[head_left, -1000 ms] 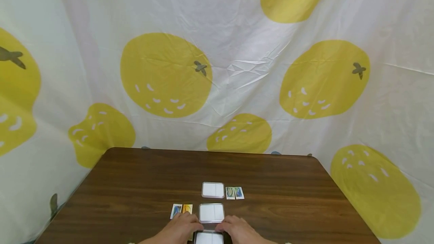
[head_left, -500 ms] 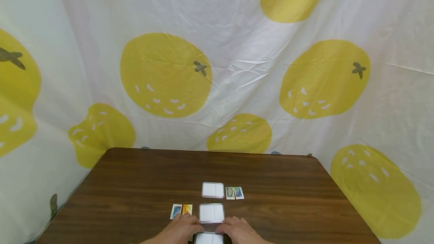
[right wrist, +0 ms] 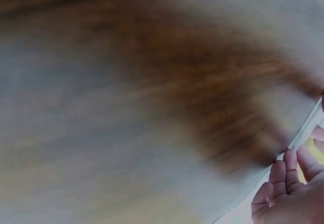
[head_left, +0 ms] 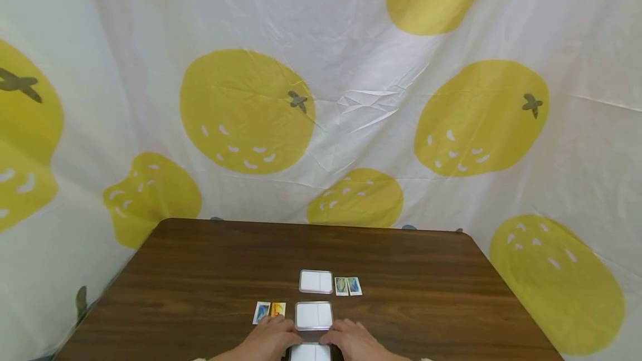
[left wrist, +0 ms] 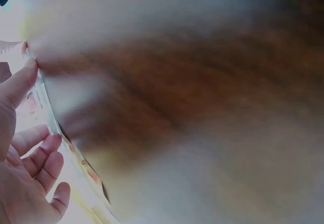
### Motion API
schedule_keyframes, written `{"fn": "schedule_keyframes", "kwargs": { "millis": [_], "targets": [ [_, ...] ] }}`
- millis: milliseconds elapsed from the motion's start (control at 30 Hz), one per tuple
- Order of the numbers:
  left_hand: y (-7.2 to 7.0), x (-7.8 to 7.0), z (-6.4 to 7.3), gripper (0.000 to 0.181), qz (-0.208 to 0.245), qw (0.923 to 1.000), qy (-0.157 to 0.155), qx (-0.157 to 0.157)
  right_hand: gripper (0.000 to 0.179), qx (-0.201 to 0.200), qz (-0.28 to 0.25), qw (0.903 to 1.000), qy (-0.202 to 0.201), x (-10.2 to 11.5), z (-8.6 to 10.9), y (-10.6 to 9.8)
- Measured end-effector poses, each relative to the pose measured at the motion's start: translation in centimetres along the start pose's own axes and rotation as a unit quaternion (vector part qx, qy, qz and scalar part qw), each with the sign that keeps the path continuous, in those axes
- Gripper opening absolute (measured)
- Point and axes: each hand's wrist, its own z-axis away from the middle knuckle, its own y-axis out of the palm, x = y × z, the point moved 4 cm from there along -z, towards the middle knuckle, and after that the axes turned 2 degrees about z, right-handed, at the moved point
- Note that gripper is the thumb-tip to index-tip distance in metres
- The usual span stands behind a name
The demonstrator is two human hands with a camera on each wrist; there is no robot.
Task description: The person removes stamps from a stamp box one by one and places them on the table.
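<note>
At the bottom edge of the head view, a flat clear-rimmed case with a white, divided inside [head_left: 310,353] is partly cut off. My left hand [head_left: 271,340] holds its far left corner, and my right hand [head_left: 357,341] holds the far right one. Something dark shows beside the case's right side. In the left wrist view, fingertips of the left hand [left wrist: 28,183] lie along a thin pale edge. The right hand [right wrist: 293,193] likewise has fingertips at such an edge in the right wrist view. Beyond the hands lies a second case [head_left: 314,316] of the same kind.
Farther back on the brown wooden table [head_left: 411,288] lies a third case [head_left: 316,281]. Two small stamp-like picture cards [head_left: 348,286] are to its right. Another blue card [head_left: 261,312] and a yellow card [head_left: 278,310] lie just past the left hand. A fruit-patterned cloth [head_left: 351,127] hangs behind.
Compared with one second ago, the far edge of the nearest case sits slightly lower in the head view. Both hands stay in nearly the same place; the other cases and cards have not moved.
</note>
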Motion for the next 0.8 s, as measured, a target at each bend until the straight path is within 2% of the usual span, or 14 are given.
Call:
{"fn": "schedule_keyframes", "kwargs": {
  "millis": [167, 633, 800],
  "targets": [
    [-0.16, -0.35, -0.45, 0.024, -0.017, 0.9992, -0.024, 0.026, 0.036, 0.003, -0.008, 0.9999, 0.011, 0.02, -0.22, -0.12],
    [0.02, -0.35, -0.75, 0.031, -0.025, 0.997, -0.059, 0.044, 0.04, 0.018, -0.048, 0.9985, 0.018, -0.36, -0.28, 0.32],
    [-0.12, -0.72, -0.92, 0.029, -0.039, 0.9963, -0.06, 0.047, 0.04, 0.012, -0.017, 0.9997, 0.013, -0.28, -0.15, 0.29]
  ]
}}
